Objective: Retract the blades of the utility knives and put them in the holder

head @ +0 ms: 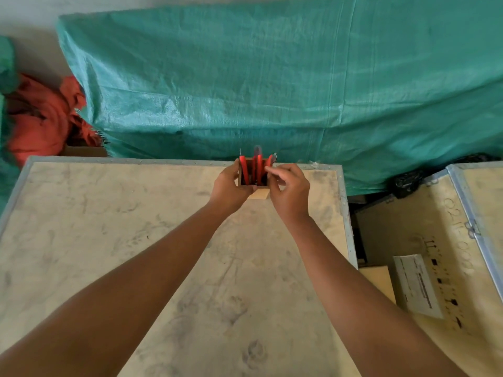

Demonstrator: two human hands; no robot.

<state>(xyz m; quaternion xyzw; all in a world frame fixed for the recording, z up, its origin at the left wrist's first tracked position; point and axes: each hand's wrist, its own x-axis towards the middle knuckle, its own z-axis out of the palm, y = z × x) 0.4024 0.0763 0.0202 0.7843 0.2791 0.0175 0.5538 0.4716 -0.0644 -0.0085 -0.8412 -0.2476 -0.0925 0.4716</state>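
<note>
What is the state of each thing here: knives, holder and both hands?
red utility knives: standing upright in the holder.
holder: upright on the wooden crate, near its far edge.
left hand: gripping the holder's left side.
right hand: fingers touching the rightmost knife.

Pale, smudged crate top [136,240] with metal edging in foreground. Behind it, green woven tarp [272,77] draped over bulky shape. Crumpled red-orange cloth [40,123] at far left. Second wooden crate [424,227] at right, with white label [416,284]. Plain light wall [27,23] upper left. Soft, even daylight.
</note>
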